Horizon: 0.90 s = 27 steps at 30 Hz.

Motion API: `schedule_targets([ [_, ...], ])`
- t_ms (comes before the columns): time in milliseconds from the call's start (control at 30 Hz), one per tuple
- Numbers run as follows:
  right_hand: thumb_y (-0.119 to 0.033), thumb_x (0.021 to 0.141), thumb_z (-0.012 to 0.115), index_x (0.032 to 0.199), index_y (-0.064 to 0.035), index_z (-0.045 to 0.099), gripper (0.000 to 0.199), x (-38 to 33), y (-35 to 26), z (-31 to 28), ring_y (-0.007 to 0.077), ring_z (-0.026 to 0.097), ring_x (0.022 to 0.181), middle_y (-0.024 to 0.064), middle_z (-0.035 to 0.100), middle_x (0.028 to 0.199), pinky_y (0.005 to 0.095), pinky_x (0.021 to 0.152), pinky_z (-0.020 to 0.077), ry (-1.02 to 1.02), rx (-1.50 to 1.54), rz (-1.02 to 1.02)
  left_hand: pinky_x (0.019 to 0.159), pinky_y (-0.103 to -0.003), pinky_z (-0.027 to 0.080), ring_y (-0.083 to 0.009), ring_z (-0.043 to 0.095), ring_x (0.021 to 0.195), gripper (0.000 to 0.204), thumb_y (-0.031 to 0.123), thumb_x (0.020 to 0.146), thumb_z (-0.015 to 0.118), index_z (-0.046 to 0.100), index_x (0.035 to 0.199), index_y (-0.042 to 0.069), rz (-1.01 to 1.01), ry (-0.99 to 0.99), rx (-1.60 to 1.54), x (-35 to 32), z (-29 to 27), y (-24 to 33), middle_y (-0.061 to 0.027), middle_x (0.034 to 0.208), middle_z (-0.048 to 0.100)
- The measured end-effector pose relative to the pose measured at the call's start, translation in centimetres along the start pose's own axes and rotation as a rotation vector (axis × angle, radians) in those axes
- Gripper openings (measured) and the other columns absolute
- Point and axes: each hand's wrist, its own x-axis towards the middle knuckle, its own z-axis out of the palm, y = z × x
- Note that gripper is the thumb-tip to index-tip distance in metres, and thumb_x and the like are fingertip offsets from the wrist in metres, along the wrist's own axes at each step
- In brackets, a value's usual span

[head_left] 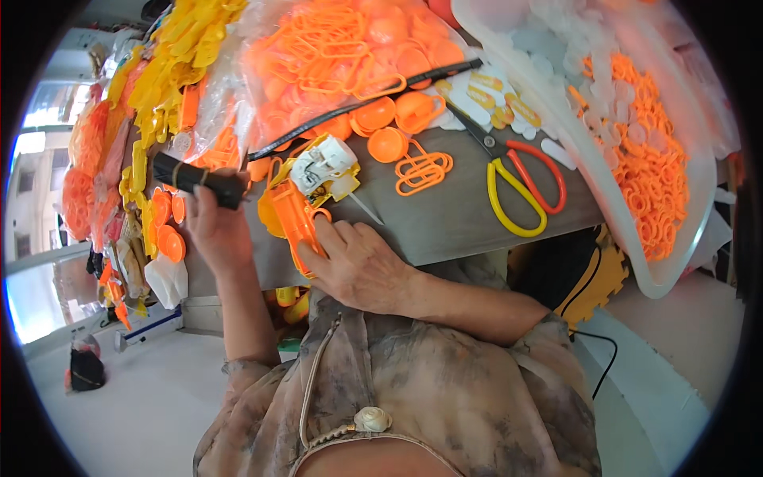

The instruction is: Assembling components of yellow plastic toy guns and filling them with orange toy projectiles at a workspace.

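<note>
— Heaps of moulded plastic crowd the grey table (469, 219): a clear bag of orange pieces (350, 56) at the back, yellow parts (171, 63) piled along the left, and a big translucent tub (675, 262) of small orange rings (652, 175) propped at the right edge, probably tilted so the rings are easy to reach.

— And nearer the person?

— Yellow-and-red scissors (520, 187) lie flat in the middle, blades pointing away, beside loose orange clips (421, 168) and round caps (387, 145).

— The hands?

— Apart. The left hand (213, 226) is closed around a black handle (199, 179), held up above the table edge; a black cord (366, 99) runs off towards the back, so it looks like a powered tool. The right hand (358, 266) grips an orange plastic part (292, 219) against the table edge, seemingly to steady it near the tool's tip. A white-and-yellow piece (326, 163) sits just behind it, touching.
</note>
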Motion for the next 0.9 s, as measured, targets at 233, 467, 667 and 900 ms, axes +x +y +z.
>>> schedule_targets([
  [233,-0.019,0.065,0.078,0.113,-0.0026,0.053,0.057,0.0,0.1,-0.4,0.0277,0.053,0.082,0.0192,0.046,0.115,0.0355,0.069,0.0476,0.045,0.216,-0.014,0.068,-0.024,0.046,-0.0114,0.058,0.078,0.032,0.011,0.089,0.057,0.050,0.118,-0.002,-0.071,0.265,0.471,-2.6,-11.8,6.9,-0.0063,0.091,0.061],
  [467,-0.008,0.070,0.075,0.106,-0.0007,0.055,0.043,0.4,-0.6,-1.0,0.0248,0.055,0.076,0.0177,0.050,0.113,0.0332,0.065,0.0494,0.120,0.310,0.000,0.066,-0.023,0.043,-0.0089,0.057,0.080,0.024,0.015,0.087,0.063,0.054,0.106,0.003,-0.296,0.251,0.856,-5.0,-18.4,5.8,-0.0035,0.086,0.060],
  [667,-0.005,0.071,0.073,0.105,0.0001,0.056,0.039,2.8,-0.4,-3.8,0.0302,0.058,0.086,0.0181,0.053,0.109,0.0365,0.071,0.0500,0.071,0.253,-0.046,0.080,-0.035,0.045,-0.0282,0.058,0.092,0.023,0.011,0.084,0.062,0.057,0.102,-0.003,0.142,0.285,1.564,-4.6,-17.0,4.4,-0.0131,0.099,0.061],
  [900,-0.017,0.080,0.065,0.099,-0.0016,0.060,0.024,13.6,4.7,-6.4,0.0289,0.059,0.083,0.0127,0.060,0.090,0.0352,0.071,0.0483,-0.104,-0.026,0.051,0.088,-0.041,0.042,-0.0330,0.055,0.102,0.030,0.004,0.072,0.069,0.061,0.101,0.001,0.581,0.017,1.098,-7.9,-5.9,3.5,-0.0172,0.109,0.058],
])
